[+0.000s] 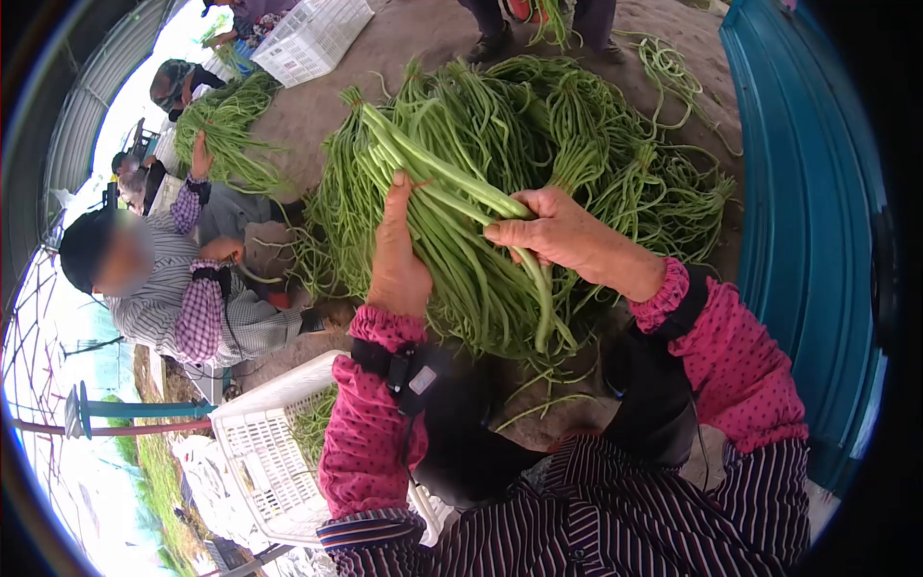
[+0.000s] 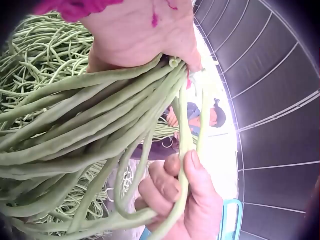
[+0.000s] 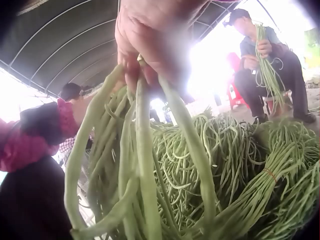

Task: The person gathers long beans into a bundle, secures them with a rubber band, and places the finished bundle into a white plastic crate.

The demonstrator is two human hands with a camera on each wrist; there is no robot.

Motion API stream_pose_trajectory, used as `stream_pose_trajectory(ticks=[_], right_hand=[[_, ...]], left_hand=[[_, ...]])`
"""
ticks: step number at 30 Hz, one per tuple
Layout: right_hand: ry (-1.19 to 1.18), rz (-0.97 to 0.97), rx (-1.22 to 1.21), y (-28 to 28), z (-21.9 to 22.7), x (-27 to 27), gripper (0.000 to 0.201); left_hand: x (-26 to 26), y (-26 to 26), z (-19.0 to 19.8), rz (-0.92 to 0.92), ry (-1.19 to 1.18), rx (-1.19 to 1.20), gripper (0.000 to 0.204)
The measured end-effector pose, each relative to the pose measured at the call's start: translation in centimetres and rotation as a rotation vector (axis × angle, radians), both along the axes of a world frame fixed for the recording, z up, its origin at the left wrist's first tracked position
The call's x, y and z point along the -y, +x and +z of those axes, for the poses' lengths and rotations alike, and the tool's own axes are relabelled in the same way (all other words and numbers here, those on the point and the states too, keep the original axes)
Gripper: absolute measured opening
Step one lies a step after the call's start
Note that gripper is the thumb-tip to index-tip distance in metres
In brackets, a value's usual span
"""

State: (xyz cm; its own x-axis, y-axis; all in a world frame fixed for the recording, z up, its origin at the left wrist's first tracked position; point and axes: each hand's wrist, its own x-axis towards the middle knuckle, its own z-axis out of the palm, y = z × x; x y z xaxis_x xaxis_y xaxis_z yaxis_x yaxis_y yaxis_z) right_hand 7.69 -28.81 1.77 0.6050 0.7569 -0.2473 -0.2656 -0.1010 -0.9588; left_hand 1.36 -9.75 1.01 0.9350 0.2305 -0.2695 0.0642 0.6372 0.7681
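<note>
L hand (image 1: 399, 264) grips long, slim green bean bunch (image 1: 466, 264), axis far-L to near-R; R hand (image 1: 567, 234) pinches thick pale-green pods (image 1: 452, 175) on its R.

Bean heap (image 1: 500, 111) blocks forward reach; blue panel (image 1: 798, 192) bounds right; ground strip (image 1: 710, 53) between.

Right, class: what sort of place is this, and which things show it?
Probably a covered spot for sorting and bundling vegetables: a large heap of long green beans on the ground, a white plastic crate nearby, and a ribbed canopy arching overhead.
</note>
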Motion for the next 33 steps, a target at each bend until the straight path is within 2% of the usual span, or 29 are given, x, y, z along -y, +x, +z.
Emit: stream_pose_trajectory(ticks=[4,7,8,11,15,19,20,23,24,30,33], right_hand=[[-0.063,-0.006,0.015,-0.5,0.7,0.6,0.019],[-0.054,0.043,-0.003,-0.2,1.4,1.8,0.023],[0.019,0.0,-0.004,-0.4,1.6,2.0,0.022],[0.307,-0.119,-0.19,0.6,0.8,2.9,0.018],[0.312,-0.124,-0.124,-0.1,0.5,1.9,0.014],[0.163,-0.213,-0.068,-1.3,0.0,0.0,0.011],[0.103,-0.2,-0.013,-1.3,-0.4,0.0,0.017],[-0.01,-0.196,0.417,-1.1,-3.4,-0.7,0.024],[-0.003,-0.196,0.419,-1.2,-3.1,-0.8,0.03],[-0.095,-0.158,0.408,-0.8,-3.1,-0.8,0.022],[-0.134,-0.14,0.219,-1.2,-0.8,-0.6,0.02]], left_hand=[[-2.2,0.9,-0.7,0.183,-0.073,-0.059,0.049],[-4.0,1.0,-1.9,0.251,-0.098,-0.03,0.048],[-4.7,1.0,-2.2,0.241,-0.132,-0.016,0.044],[-5.6,0.3,-2.3,0.368,-0.123,-0.084,0.041],[-4.4,0.0,-1.3,0.299,-0.113,-0.009,0.039],[-1.2,0.3,0.4,0.25,-0.164,0.029,0.04],[-0.4,0.3,0.9,0.252,-0.171,0.035,0.039],[0.5,0.3,0.7,0.245,-0.18,0.068,0.039],[0.9,0.3,1.0,0.251,-0.182,0.062,0.039],[0.4,0.3,0.1,0.196,-0.207,0.03,0.039],[-0.4,0.6,-0.9,0.164,-0.178,0.007,0.041]])
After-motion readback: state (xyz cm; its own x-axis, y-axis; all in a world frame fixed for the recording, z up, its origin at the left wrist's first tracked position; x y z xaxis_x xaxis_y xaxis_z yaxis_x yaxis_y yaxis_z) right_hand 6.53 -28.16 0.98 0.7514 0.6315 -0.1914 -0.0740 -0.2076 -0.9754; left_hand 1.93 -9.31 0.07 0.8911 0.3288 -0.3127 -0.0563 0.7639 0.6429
